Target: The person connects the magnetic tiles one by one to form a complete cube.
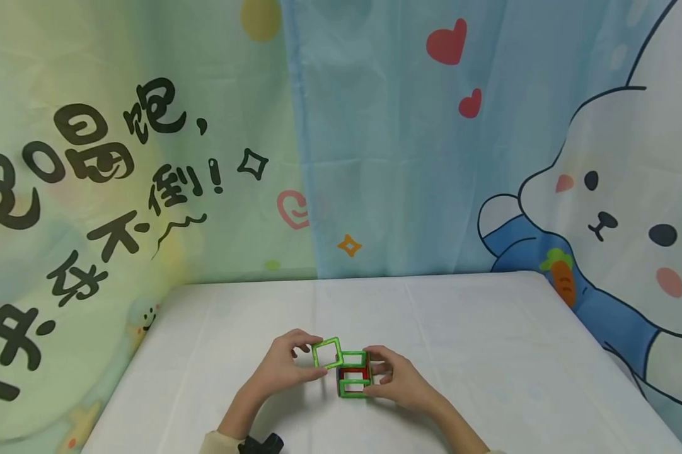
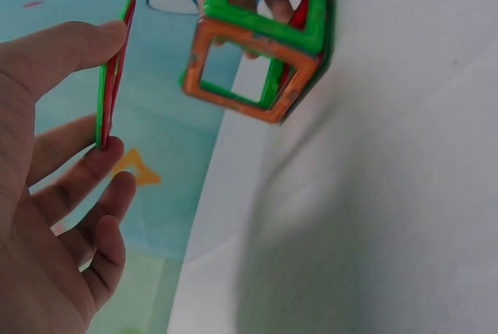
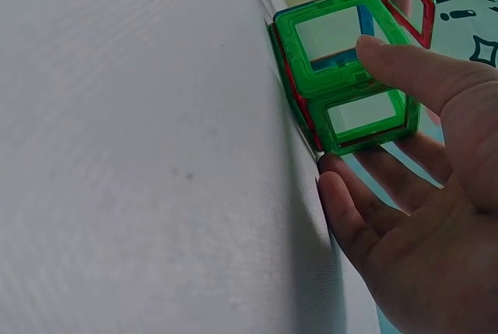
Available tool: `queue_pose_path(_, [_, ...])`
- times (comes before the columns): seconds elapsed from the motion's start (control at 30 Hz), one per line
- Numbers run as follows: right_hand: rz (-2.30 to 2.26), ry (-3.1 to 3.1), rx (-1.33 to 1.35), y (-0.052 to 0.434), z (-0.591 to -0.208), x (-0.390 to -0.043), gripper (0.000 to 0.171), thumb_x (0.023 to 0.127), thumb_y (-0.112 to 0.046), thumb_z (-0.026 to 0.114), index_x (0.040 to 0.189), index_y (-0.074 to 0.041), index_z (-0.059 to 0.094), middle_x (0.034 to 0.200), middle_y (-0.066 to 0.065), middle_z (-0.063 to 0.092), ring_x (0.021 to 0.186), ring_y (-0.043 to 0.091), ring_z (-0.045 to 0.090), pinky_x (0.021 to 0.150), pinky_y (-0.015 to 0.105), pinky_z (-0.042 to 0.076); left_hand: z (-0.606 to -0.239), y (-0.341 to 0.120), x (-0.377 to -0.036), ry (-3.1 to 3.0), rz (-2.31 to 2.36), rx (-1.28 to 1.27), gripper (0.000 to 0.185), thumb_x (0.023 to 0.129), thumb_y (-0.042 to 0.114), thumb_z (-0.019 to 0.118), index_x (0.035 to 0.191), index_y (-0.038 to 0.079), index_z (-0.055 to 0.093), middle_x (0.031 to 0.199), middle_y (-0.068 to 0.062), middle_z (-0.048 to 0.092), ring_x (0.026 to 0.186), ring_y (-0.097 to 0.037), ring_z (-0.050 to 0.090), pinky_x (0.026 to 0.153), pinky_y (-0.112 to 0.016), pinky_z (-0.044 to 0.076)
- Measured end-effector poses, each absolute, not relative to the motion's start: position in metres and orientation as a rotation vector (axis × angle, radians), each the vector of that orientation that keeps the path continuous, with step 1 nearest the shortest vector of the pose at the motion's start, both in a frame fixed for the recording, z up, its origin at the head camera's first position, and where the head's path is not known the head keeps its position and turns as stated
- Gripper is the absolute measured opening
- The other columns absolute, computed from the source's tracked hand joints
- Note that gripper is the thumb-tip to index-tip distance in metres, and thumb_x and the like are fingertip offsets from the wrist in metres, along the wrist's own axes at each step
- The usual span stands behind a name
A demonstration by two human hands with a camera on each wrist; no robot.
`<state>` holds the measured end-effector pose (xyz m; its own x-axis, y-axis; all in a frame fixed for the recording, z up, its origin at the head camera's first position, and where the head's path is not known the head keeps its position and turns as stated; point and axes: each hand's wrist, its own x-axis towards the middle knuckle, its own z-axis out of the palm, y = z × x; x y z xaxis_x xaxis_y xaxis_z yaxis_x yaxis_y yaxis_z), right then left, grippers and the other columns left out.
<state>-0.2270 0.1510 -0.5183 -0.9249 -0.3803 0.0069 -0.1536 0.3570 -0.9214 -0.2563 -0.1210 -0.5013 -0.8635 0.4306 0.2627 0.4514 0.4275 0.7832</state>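
My left hand (image 1: 281, 366) pinches a square magnetic tile (image 1: 340, 351) between thumb and fingers, raised at the left of a cube of magnetic tiles (image 1: 355, 382). Seen edge-on in the left wrist view, the tile (image 2: 117, 77) has a green side and a red side. Green, red, orange and blue frames with open centres make up the cube. The right hand (image 1: 400, 381) grips the cube from its right side. Its thumb lies on a green face in the right wrist view, with fingers (image 3: 405, 170) under the opposite side.
A white-covered table (image 1: 477, 340) spreads around both hands. Behind it hangs a printed curtain (image 1: 386, 157) with hearts, lettering and a cartoon animal. A black device (image 1: 261, 444) is on the left wrist.
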Motion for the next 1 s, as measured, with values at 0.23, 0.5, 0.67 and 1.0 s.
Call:
queue_pose_path(0.23, [-1.596,2.418,-0.504,0.151,-0.521,-0.229,0.071,0.077,-0.013,0.083,0.136,0.002,0.046,0.127,0.017,0.056,0.105,0.029,0.060,0.081,0.037,0.051,-0.502,-0.111,-0.258,-2.672,-1.445,-0.887,0.049,0.073,0.031,0.085,0.115,0.011,0.071,0.106,-0.004,0.066,0.094,-0.027,0.060,0.073,-0.041,0.047])
queue_pose_path(0.5, [-1.580,2.422,-0.494,0.151,-0.522,-0.229,0.070,0.077,-0.011,0.083,0.135,0.002,0.047,0.127,0.019,0.056,0.104,0.030,0.060,0.081,0.038,0.051,-0.499,-0.101,-0.260,-2.704,-1.382,-0.978,0.044,0.073,0.031,0.085,0.113,0.017,0.070,0.108,0.009,0.064,0.098,-0.017,0.060,0.078,-0.041,0.049])
queue_pose_path(0.67, [-1.582,2.427,-0.519,0.152,-0.522,-0.230,0.068,0.078,-0.011,0.083,0.135,0.001,0.047,0.126,0.018,0.057,0.104,0.029,0.061,0.080,0.036,0.051,-0.497,-0.094,-0.263,-2.758,-1.342,-1.012,0.048,0.073,0.034,0.085,0.115,0.015,0.069,0.113,0.011,0.065,0.105,-0.009,0.059,0.088,-0.041,0.047])
queue_pose_path(1.0, [-1.616,2.396,-0.556,0.153,-0.523,-0.229,0.067,0.079,-0.014,0.082,0.135,0.000,0.047,0.128,0.017,0.056,0.104,0.027,0.061,0.080,0.037,0.051,-0.494,-0.084,-0.267,-2.796,-1.350,-1.044,0.050,0.073,0.033,0.087,0.116,0.015,0.069,0.110,0.011,0.063,0.103,-0.009,0.058,0.086,-0.037,0.049])
